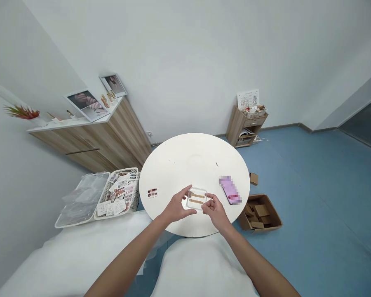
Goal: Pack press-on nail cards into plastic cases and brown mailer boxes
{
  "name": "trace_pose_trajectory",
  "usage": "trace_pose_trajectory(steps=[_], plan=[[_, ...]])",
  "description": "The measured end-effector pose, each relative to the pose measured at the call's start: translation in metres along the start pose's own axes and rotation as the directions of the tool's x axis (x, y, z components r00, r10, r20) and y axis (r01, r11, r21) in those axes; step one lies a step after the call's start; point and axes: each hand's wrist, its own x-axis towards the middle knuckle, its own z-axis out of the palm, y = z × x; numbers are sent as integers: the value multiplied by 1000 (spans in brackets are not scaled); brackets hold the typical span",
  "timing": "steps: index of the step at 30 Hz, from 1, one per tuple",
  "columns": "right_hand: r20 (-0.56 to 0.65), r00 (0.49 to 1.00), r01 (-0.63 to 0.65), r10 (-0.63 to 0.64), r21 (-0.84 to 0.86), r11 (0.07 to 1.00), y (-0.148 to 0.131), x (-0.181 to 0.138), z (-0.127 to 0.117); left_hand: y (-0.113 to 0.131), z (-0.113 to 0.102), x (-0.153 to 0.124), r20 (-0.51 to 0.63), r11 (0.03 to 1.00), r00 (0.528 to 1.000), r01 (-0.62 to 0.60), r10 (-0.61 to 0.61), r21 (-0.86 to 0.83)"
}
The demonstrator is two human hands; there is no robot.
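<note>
Both hands grip a clear square plastic box near the round white table's front edge: left hand pinching its left side, right hand its right. Two tan strips lie inside. Tabletop behind is smooth and mostly open; a nail-tip card sits left, a pink phone right.

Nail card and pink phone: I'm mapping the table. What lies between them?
Head view: the clear box, held by the left hand and right hand.
</note>
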Motion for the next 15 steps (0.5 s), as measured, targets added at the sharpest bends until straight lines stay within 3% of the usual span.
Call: trace_pose_trajectory(steps=[6, 11, 15], plan=[[20, 1000, 2, 0, -95, 995, 10, 0, 11, -15, -12, -8, -43, 998, 998, -48, 50, 37], [100, 976, 219, -196, -379, 899, -3, -3, 21, -17, -18, -7, -115, 996, 991, -67, 74, 59], [223, 928, 371, -297, -535, 759, -9, -7, 25, -25, -20, -10, -73, 996, 993, -92, 93, 18]])
